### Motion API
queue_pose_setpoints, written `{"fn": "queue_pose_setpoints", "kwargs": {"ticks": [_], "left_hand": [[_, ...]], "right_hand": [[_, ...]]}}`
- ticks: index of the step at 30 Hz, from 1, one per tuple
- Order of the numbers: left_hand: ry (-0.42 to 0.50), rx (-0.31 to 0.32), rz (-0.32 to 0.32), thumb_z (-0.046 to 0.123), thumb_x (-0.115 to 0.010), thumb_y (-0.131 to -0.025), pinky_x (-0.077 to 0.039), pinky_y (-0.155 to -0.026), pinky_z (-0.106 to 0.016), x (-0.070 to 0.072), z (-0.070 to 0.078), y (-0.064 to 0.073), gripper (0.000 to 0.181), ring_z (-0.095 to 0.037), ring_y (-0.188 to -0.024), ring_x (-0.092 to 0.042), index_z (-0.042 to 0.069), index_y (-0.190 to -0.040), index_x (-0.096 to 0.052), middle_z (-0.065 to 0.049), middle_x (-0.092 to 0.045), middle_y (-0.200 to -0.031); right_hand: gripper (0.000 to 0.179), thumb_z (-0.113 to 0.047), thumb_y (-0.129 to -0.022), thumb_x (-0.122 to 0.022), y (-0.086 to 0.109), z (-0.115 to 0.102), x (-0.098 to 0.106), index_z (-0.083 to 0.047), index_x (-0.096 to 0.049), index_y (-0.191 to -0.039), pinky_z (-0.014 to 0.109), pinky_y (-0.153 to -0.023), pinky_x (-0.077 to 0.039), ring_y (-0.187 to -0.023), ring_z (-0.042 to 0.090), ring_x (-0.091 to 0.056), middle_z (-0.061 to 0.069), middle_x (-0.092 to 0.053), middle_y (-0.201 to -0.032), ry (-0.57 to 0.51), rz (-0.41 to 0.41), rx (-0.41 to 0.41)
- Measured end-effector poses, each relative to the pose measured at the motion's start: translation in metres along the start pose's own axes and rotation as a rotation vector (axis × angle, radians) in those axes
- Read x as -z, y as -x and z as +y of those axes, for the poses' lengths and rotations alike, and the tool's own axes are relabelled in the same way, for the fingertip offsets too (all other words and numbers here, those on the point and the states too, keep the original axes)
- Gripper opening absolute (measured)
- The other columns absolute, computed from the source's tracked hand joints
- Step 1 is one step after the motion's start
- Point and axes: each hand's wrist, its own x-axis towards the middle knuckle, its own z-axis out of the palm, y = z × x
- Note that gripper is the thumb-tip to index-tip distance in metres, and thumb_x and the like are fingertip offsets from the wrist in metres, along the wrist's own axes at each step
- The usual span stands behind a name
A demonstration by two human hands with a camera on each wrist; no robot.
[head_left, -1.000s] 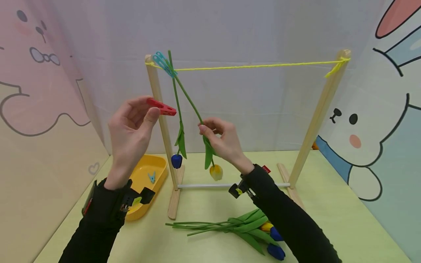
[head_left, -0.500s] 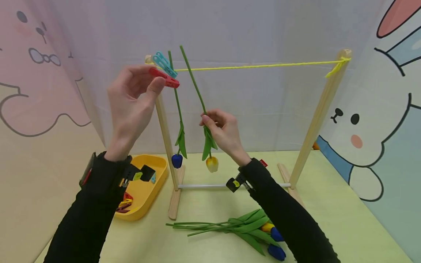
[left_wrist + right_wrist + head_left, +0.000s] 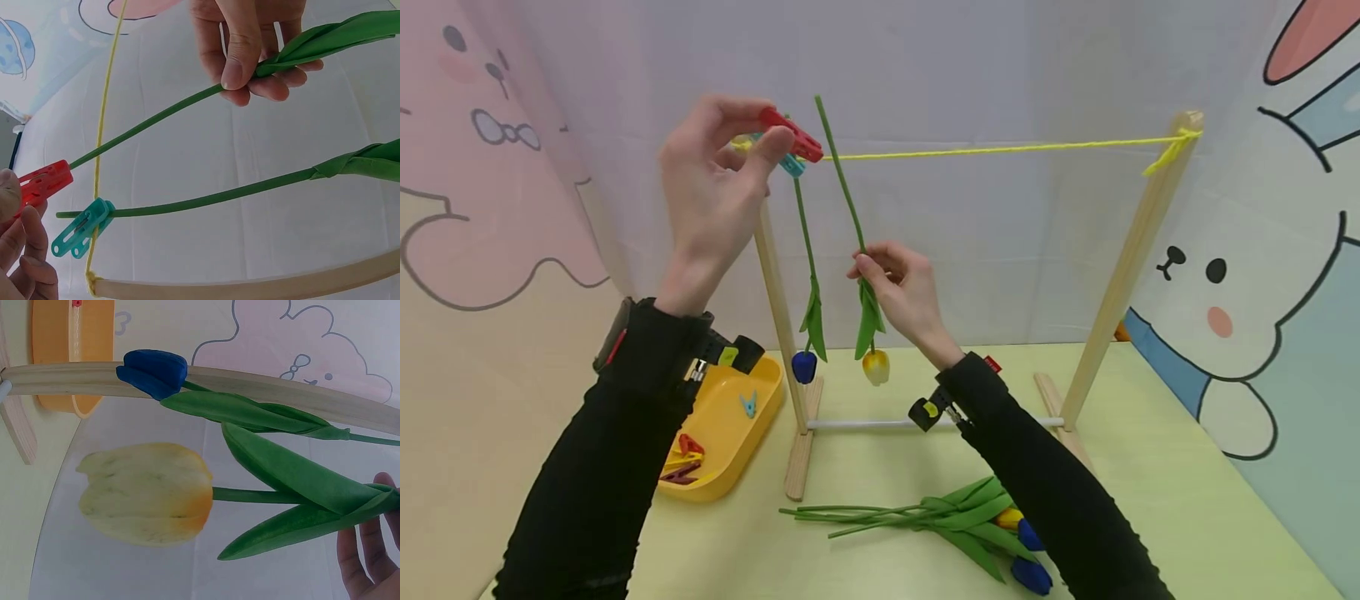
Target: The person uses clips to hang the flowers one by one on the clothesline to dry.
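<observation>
My left hand [image 3: 711, 196] pinches a red clothespin [image 3: 795, 136] between thumb and fingers, level with the yellow string [image 3: 970, 151]. My right hand [image 3: 908, 293] holds a yellow tulip [image 3: 876, 367] head-down by its stem, just above the leaves. Its stem crosses the string, the cut end rising above it. In the left wrist view the red clothespin's tip [image 3: 62, 172] is right at that stem end. Beside it, a teal clothespin [image 3: 84, 228] fastens a blue tulip [image 3: 803, 367] to the string, bloom downward; my left hand partly covers this clothespin in the head view.
The string spans two wooden posts [image 3: 1123, 267] joined below by a white rod [image 3: 857, 425]. Left of the frame, a yellow tray [image 3: 730, 450] holds several clothespins. More tulips [image 3: 925, 517], blue and yellow, lie on the table in front, partly under my right forearm.
My left hand has risen with the red clothespin from below the string to its height. The yellow tulip's stem has moved up and apart from the teal clothespin, hanging more upright.
</observation>
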Motion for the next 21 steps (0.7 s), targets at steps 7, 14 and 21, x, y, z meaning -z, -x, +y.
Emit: {"fn": "queue_pose_setpoints", "kwargs": {"ticks": [7, 14, 21], "left_hand": [[-0.033, 0.033, 0.012, 0.021, -0.072, -0.083, -0.044, -0.068, -0.013, -0.003, 0.003, -0.003, 0.033, -0.010, -0.092, -0.064, 0.000, -0.108, -0.067, -0.007, -0.072, -0.104], [-0.039, 0.058, 0.015, 0.024, -0.071, -0.083, -0.045, -0.062, -0.012, -0.003, 0.002, -0.005, 0.032, -0.010, -0.082, -0.064, 0.000, -0.105, -0.069, -0.006, -0.073, -0.101], [-0.087, 0.055, 0.006, 0.027, -0.070, -0.084, -0.039, -0.061, -0.014, -0.004, 0.001, -0.011, 0.032, -0.008, -0.081, -0.063, 0.001, -0.101, -0.071, -0.007, -0.073, -0.099]], "right_hand": [[0.016, -0.002, -0.093, -0.059, -0.002, 0.001, -0.002, 0.010, -0.065, -0.102, 0.026, -0.061, -0.048, -0.079, 0.026, -0.066, 0.024, -0.070, -0.087, -0.012, -0.004, -0.018], [0.014, -0.001, -0.093, -0.059, -0.003, 0.004, -0.005, 0.009, -0.066, -0.100, 0.022, -0.061, -0.049, -0.077, 0.024, -0.067, 0.022, -0.070, -0.086, -0.009, -0.015, -0.033], [0.013, 0.000, -0.093, -0.058, -0.004, 0.004, -0.007, 0.009, -0.066, -0.099, 0.021, -0.060, -0.048, -0.077, 0.023, -0.067, 0.022, -0.070, -0.085, -0.015, -0.011, -0.024]]}}
